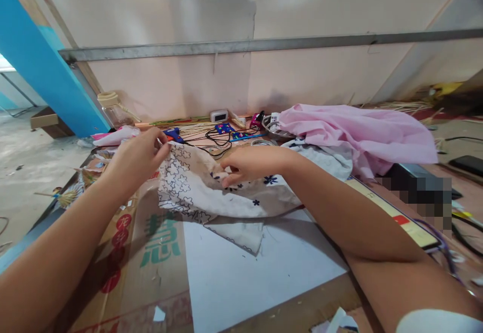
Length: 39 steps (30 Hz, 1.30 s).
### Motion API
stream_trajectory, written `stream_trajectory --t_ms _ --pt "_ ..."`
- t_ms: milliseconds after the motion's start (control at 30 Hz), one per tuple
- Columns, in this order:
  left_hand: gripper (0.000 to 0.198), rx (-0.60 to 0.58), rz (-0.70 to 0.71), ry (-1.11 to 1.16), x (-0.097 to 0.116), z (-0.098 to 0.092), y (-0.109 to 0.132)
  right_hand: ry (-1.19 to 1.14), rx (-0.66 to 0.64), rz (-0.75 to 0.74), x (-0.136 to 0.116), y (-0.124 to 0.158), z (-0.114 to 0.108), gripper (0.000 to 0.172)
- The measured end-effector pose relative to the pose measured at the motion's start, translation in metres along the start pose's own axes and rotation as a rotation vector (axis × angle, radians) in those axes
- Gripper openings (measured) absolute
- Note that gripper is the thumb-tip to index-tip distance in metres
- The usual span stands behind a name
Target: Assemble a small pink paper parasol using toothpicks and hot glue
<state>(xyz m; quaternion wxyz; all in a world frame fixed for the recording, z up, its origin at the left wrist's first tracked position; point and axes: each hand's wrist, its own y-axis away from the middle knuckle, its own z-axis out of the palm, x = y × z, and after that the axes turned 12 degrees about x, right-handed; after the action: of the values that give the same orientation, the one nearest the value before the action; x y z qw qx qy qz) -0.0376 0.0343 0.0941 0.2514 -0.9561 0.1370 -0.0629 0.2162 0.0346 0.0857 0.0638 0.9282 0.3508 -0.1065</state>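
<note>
A white cloth (234, 202) with dark flower outlines and small navy flowers lies crumpled over a white paper sheet (260, 272) and printed cardboard (151, 272). At the cloth's upper left corner, my left hand (147, 149) pinches its edge between thumb and fingers. My right hand (245, 164) is over the middle of the cloth, its fingers closed on a fold of it. One cloth corner hangs down onto the paper sheet.
Pink fabric (362, 132) is heaped at the back right, beside a metal bowl (277, 128). Behind lie thin sticks, black cord and a blue glue gun (174, 135). A jar (115, 109) stands back left. A yellow-screened device (392, 215) lies right.
</note>
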Motion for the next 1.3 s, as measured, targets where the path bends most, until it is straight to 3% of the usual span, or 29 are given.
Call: stream_trajectory --t_ms 100,200,300,333,400,433,467,533,600,667,767,900,967,1033,1100,1133,1233,1300 --pt "0.025 0.082 -0.057 -0.004 0.001 -0.007 -0.001 -0.139 0.149 -0.018 -0.002 0.000 -0.008 0.022" --pt "0.032 0.106 -0.021 -0.029 0.008 -0.010 0.004 -0.369 0.505 0.126 -0.005 0.001 -0.017 0.017" --pt "0.033 0.079 0.097 0.053 0.027 -0.012 0.020 -0.762 0.827 0.216 -0.001 0.002 -0.023 0.012" --pt "0.029 -0.001 0.153 0.090 0.035 -0.012 0.028 -0.879 0.897 0.230 0.002 0.002 -0.024 0.011" --pt "0.028 -0.263 0.392 0.175 0.052 -0.007 0.044 -1.011 0.999 0.241 0.007 0.003 -0.027 0.007" --pt "0.032 -0.339 0.502 0.209 0.059 -0.001 0.052 -1.027 1.027 0.236 0.009 0.004 -0.028 0.006" --pt "0.039 -0.400 0.588 0.224 0.065 0.006 0.059 -1.023 1.039 0.226 0.010 0.005 -0.030 0.007" --pt "0.031 -0.463 0.673 0.211 0.073 0.024 0.069 -0.990 1.037 0.196 0.008 0.008 -0.031 0.010" --pt "0.017 -0.452 0.643 0.145 0.074 0.038 0.071 -0.943 1.023 0.167 0.004 0.011 -0.032 0.010" --pt "0.016 -0.425 0.617 0.102 0.069 0.039 0.068 -0.869 1.022 0.137 0.000 0.014 -0.033 0.009" --pt "0.014 -0.502 0.631 0.229 0.057 0.010 0.063 -0.706 1.056 0.109 -0.001 0.019 -0.036 0.012" --pt "0.024 -0.952 0.707 0.500 0.045 -0.044 0.062 -0.455 1.019 0.136 0.010 0.021 -0.039 0.025" --pt "0.023 -1.013 0.652 0.483 0.045 -0.053 0.061 -0.295 0.841 0.185 0.018 0.019 -0.038 0.032" --pt "0.020 -1.071 0.595 0.503 0.044 -0.048 0.054 -0.164 0.582 0.229 0.024 0.016 -0.035 0.035" --pt "0.020 -1.011 0.515 0.566 0.042 -0.034 0.043 -0.165 0.388 0.190 0.029 0.013 -0.032 0.039" --pt "0.021 -0.906 0.454 0.596 0.039 -0.026 0.036 -0.218 0.339 0.127 0.030 0.013 -0.032 0.042" --pt "0.032 -0.324 0.173 0.710 0.029 -0.005 0.019 -0.405 0.270 -0.127 0.026 0.015 -0.032 0.049" --pt "0.044 -0.144 0.060 0.763 0.023 0.007 0.014 -0.477 0.234 -0.250 0.017 0.016 -0.033 0.052"
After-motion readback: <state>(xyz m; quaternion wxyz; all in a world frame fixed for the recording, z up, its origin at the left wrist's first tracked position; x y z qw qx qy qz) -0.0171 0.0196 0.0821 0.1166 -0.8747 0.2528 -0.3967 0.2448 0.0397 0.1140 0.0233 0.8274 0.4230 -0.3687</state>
